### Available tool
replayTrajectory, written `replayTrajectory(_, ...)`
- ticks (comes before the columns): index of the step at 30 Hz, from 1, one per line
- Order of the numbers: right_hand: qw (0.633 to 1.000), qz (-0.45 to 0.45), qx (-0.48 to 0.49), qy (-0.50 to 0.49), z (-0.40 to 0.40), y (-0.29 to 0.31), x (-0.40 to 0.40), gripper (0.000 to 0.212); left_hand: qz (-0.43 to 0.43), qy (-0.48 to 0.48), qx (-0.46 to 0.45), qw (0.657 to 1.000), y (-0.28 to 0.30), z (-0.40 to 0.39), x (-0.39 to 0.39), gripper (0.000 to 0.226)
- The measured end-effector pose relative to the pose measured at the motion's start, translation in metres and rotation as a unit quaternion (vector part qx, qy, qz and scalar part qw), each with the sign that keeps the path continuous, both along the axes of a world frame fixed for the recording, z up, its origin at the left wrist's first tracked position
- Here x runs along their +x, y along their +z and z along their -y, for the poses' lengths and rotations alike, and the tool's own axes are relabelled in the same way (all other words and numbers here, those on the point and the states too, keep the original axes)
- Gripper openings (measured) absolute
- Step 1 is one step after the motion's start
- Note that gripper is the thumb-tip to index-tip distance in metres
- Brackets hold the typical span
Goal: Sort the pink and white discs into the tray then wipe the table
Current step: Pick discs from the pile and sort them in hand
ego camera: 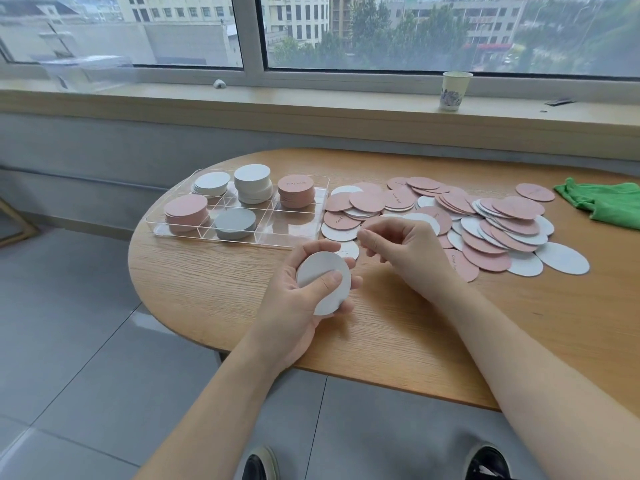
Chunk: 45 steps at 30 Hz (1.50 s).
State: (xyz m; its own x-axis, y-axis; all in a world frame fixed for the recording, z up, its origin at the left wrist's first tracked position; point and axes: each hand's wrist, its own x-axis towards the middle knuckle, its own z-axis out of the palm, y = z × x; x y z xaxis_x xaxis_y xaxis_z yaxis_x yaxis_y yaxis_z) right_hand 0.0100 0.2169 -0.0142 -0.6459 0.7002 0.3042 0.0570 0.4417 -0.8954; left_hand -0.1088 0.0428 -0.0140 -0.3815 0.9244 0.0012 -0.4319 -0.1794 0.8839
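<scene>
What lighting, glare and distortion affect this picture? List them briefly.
Head view: soft daylight from the window; faint shadows under both hands; glints on the clear plastic tray; wide-angle bending of the beige windowsill; slight blur outdoors.

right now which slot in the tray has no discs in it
The front right slot of the tray, nearest the loose pile. The other five slots each hold a stack.

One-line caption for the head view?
Left hand holds white discs, right hand reaches over the loose pile beside the tray.
</scene>
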Motion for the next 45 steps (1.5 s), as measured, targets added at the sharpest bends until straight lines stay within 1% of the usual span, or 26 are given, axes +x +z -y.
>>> replayTrajectory(2,0.997,0.037,0.054,-0.037,-0.001,-0.005,-0.001,0.008,0.001,-0.014,-0.001,1.000,-0.002,0.004,-0.004,0.039)
replayTrajectory(4,0.993,0.063,0.087,-0.051,0.001,-0.009,-0.004,0.007,0.012,-0.017,-0.004,1.000,-0.003,0.009,-0.010,0.045)
replayTrajectory(7,0.984,0.088,0.136,-0.068,0.005,-0.014,-0.012,0.012,0.028,-0.017,-0.009,0.999,-0.003,0.017,-0.018,0.049)
replayTrajectory(10,0.966,0.161,0.172,-0.103,0.008,-0.019,-0.022,0.031,0.043,-0.010,-0.008,0.999,-0.003,0.022,-0.022,0.042)
replayTrajectory(12,0.955,0.208,0.181,-0.109,0.010,-0.021,-0.027,0.047,0.062,-0.005,0.004,0.998,-0.003,0.023,-0.022,0.040)
replayTrajectory(13,0.953,0.219,0.180,-0.107,0.011,-0.021,-0.030,0.051,0.071,-0.006,0.014,0.997,-0.004,0.024,-0.022,0.040)
replayTrajectory(15,0.956,0.221,0.169,-0.098,0.012,-0.020,-0.031,0.050,0.082,-0.007,0.020,0.996,-0.003,0.025,-0.020,0.043)
replayTrajectory(20,0.970,0.201,0.117,-0.063,0.010,-0.012,-0.028,0.035,0.098,-0.015,0.006,0.995,0.004,0.029,-0.015,0.054)
replayTrajectory(23,0.974,0.207,0.075,-0.059,0.011,-0.010,-0.031,0.037,0.134,-0.020,0.013,0.991,0.006,0.032,-0.016,0.052)
replayTrajectory(25,0.967,0.224,0.095,-0.078,0.015,-0.010,-0.036,0.043,0.140,-0.024,0.017,0.990,0.007,0.033,-0.016,0.050)
replayTrajectory(27,0.961,0.231,0.118,-0.099,0.020,-0.011,-0.040,0.055,0.127,-0.025,0.008,0.992,0.009,0.033,-0.015,0.048)
replayTrajectory(30,0.957,0.237,0.136,-0.098,0.020,-0.012,-0.040,0.051,0.113,-0.016,0.001,0.994,0.009,0.032,-0.015,0.043)
replayTrajectory(33,0.972,0.203,0.102,-0.062,0.021,-0.012,-0.035,0.063,0.108,0.000,-0.005,0.994,0.007,0.032,-0.016,0.041)
replayTrajectory(35,0.978,0.186,0.086,-0.036,0.022,-0.011,-0.031,0.058,0.094,0.009,-0.009,0.996,0.007,0.033,-0.015,0.037)
replayTrajectory(37,0.979,0.190,0.075,-0.010,0.023,-0.009,-0.026,0.048,0.071,0.028,-0.016,0.997,0.007,0.036,-0.015,0.035)
replayTrajectory(38,0.978,0.194,0.073,-0.003,0.023,-0.009,-0.025,0.046,0.061,0.040,-0.020,0.997,0.007,0.038,-0.015,0.037)
replayTrajectory(40,0.977,0.199,0.082,-0.003,0.023,-0.009,-0.026,0.055,0.044,0.059,-0.021,0.997,0.006,0.042,-0.016,0.040)
replayTrajectory(42,0.976,0.201,0.087,-0.007,0.025,-0.010,-0.028,0.068,0.031,0.066,-0.018,0.997,0.005,0.046,-0.018,0.033)
replayTrajectory(45,0.976,0.199,0.085,-0.001,0.024,-0.012,-0.029,0.073,0.023,0.066,-0.018,0.997,0.002,0.048,-0.020,0.029)
